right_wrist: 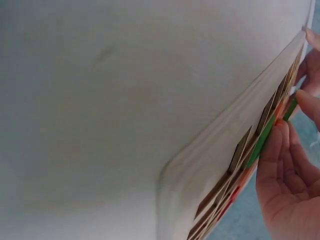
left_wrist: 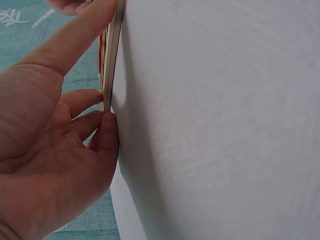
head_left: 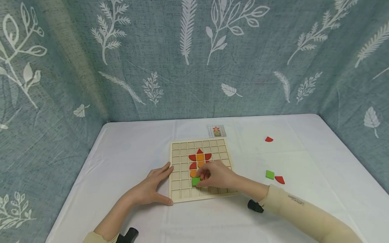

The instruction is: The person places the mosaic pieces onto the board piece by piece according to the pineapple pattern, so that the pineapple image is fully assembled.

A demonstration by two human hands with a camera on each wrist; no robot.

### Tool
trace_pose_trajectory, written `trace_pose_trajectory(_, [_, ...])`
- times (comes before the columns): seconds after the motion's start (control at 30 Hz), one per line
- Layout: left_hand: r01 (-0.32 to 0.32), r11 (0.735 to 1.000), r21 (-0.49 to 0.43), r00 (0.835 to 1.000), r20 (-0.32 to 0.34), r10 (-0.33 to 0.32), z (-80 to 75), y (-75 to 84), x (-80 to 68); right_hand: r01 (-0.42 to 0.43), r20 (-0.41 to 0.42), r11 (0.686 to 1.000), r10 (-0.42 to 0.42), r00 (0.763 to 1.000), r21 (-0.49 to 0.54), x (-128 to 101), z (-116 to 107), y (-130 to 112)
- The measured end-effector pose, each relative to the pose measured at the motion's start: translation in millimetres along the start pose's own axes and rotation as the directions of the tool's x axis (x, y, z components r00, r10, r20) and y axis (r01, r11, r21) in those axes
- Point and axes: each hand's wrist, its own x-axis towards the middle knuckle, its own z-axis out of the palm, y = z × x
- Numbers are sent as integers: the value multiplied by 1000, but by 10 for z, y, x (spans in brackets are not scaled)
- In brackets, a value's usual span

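A wooden grid board (head_left: 176, 168) lies on the white table, with red, orange and green tiles set in its middle columns. An orange square (head_left: 200, 157) sits below a red triangle (head_left: 199, 151). Red quarter-round tiles (head_left: 192, 157) flank it. My right hand (head_left: 220, 175) pinches a green square tile (head_left: 196, 182) between thumb and fingers, over the board's lower part. Another green tile (right_wrist: 261, 144) shows on the board in the right wrist view. With fingers spread, my left hand (head_left: 152, 187) touches the board's left edge, its thumb by the near corner. My right hand hides some cells.
Behind the board lies a small picture card (head_left: 216, 131) with a gridded pattern. To the right are a red quarter-round piece (head_left: 268, 139), a loose green square (head_left: 269, 174) and a second red piece (head_left: 280, 180). A patterned blue-green curtain (head_left: 194, 84) hangs behind the table.
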Motion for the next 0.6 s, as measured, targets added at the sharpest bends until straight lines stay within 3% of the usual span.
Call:
trace_pose_trajectory(0.23, [1, 1000, 7, 1000, 2, -1, 0, -29, 10, 18, 7, 995, -17, 1000, -94, 62, 41, -59])
trace_pose_trajectory(0.6, [5, 1000, -4, 1000, 3, -5, 4, -25, 12, 38, 0, 995, -38, 999, -87, 50, 23, -85])
